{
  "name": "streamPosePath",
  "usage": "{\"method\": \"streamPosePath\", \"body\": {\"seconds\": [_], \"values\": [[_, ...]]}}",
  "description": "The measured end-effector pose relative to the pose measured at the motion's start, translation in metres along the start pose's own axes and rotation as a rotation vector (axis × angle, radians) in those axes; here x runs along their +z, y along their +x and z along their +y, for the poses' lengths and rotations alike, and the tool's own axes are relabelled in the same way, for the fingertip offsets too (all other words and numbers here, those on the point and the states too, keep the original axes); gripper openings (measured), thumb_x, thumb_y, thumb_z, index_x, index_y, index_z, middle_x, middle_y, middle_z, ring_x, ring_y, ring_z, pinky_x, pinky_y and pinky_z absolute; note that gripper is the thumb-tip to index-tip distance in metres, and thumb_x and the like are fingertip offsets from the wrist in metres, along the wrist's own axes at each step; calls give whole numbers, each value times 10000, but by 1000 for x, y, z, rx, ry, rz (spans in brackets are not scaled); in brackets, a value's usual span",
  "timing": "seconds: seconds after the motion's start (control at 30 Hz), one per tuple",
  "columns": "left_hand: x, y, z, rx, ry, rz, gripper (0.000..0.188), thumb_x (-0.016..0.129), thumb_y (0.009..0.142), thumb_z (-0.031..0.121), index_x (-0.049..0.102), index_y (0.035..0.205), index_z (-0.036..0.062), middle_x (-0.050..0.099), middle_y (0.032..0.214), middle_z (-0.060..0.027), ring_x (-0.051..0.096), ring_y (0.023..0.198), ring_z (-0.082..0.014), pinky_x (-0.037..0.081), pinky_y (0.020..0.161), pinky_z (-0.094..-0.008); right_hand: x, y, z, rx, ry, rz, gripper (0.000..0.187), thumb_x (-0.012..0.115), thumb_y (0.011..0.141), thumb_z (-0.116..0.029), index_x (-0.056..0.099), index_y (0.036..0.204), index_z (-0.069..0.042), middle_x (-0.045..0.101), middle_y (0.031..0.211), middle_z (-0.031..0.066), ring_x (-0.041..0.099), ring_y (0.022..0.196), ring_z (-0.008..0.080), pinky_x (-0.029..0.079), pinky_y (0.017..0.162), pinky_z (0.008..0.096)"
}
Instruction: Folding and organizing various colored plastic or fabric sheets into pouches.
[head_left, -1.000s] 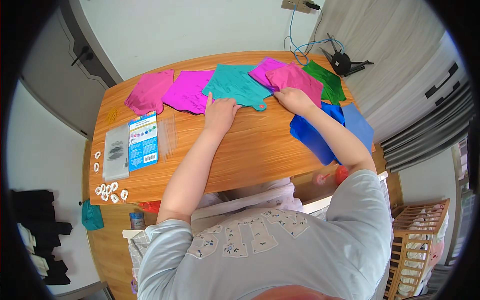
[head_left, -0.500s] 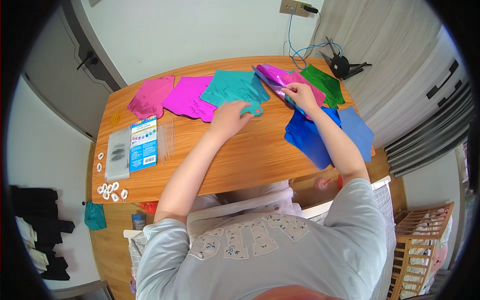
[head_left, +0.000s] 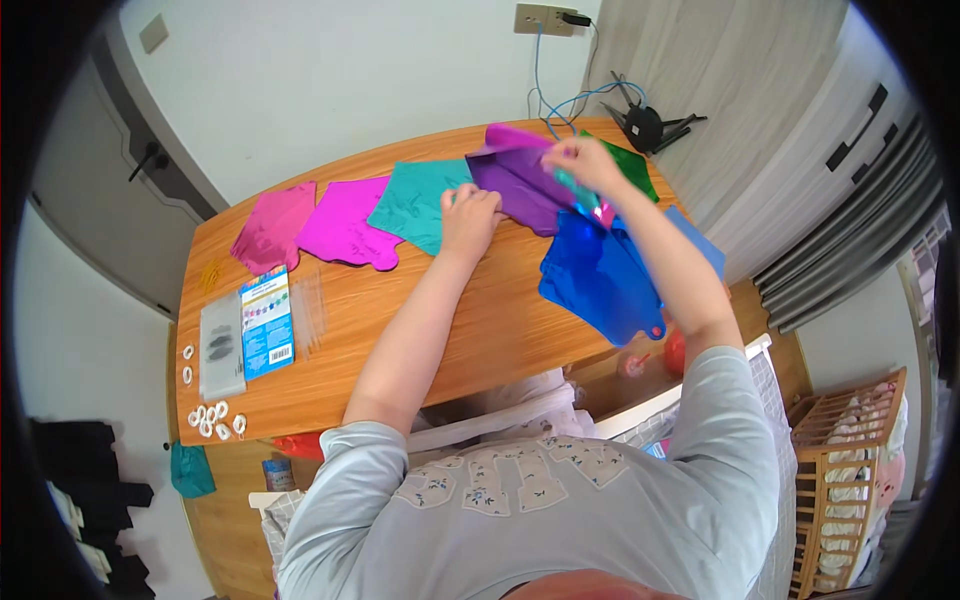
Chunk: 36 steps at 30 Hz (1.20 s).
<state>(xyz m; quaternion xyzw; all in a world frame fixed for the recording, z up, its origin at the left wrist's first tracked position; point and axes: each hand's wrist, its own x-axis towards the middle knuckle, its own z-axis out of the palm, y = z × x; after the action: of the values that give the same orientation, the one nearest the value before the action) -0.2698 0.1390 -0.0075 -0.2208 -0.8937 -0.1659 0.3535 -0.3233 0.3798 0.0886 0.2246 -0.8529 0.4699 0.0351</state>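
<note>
My left hand (head_left: 470,222) rests with curled fingers where the teal foil balloon (head_left: 415,198) meets the purple foil balloon (head_left: 535,195); what its fingertips grip is hidden. My right hand (head_left: 588,165), smeared by motion, is closed on foil balloons, with magenta foil (head_left: 518,137) behind it and teal foil (head_left: 578,192) hanging below. Beneath the right forearm lies a shiny blue foil balloon (head_left: 597,280). To the left of the teal one, a magenta balloon (head_left: 345,215) and a pink balloon (head_left: 272,230) lie flat.
A blue card (head_left: 267,325), a clear plastic pouch (head_left: 221,345) and thin clear strips (head_left: 309,310) lie at the table's left, beside several white rings (head_left: 209,418) and yellow ties (head_left: 210,273). A green balloon (head_left: 630,168) lies near the black router (head_left: 645,128).
My right hand has lifted and shifted the foil, and more of the purple balloon now lies spread beside the teal one. My left hand has left the teal balloon's tail, its fingers now curled.
</note>
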Motion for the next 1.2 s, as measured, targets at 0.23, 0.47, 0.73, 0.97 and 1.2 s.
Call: {"method": "streamPosePath", "body": {"seconds": [0.23,0.47,0.73,0.97,1.2], "values": [[2,-1,3,-118,-11,-65,217,779,786,315,643,822,149,646,775,-28,577,943,-236,355,830,-435,-169,35,-18,-145,-527,593,191,699,879,-219,757,981,-68,735,920,139,708,842,281,544,763,361],[5,-4,2,-176,1,-100,201,775,782,294,647,849,153,664,831,-26,582,937,-238,358,830,-434,-150,-3,-34,-365,-852,522,306,624,950,-231,641,1203,-60,700,1108,159,681,957,340,532,824,386],[14,-6,4,-86,-9,-64,223,734,756,160,659,966,172,669,953,0,594,994,-232,365,842,-433,-80,-47,19,-215,-1093,-307,294,477,969,-246,574,1163,-48,615,1050,220,602,1053,373,498,882,440],[14,-5,4,-47,-25,-131,222,713,751,146,662,967,154,656,974,-13,580,1017,-230,361,850,-448,-66,-59,96,-315,-1206,-359,295,535,929,-258,603,1130,-52,595,1060,174,618,1036,352,516,873,457],[-4,-2,17,-25,-135,-127,261,711,764,173,696,1024,172,665,1062,-32,580,1073,-228,354,917,-444,-57,-64,82,-168,-925,-200,199,596,893,-220,669,960,-47,613,1005,166,641,964,353,529,829,466]]}}
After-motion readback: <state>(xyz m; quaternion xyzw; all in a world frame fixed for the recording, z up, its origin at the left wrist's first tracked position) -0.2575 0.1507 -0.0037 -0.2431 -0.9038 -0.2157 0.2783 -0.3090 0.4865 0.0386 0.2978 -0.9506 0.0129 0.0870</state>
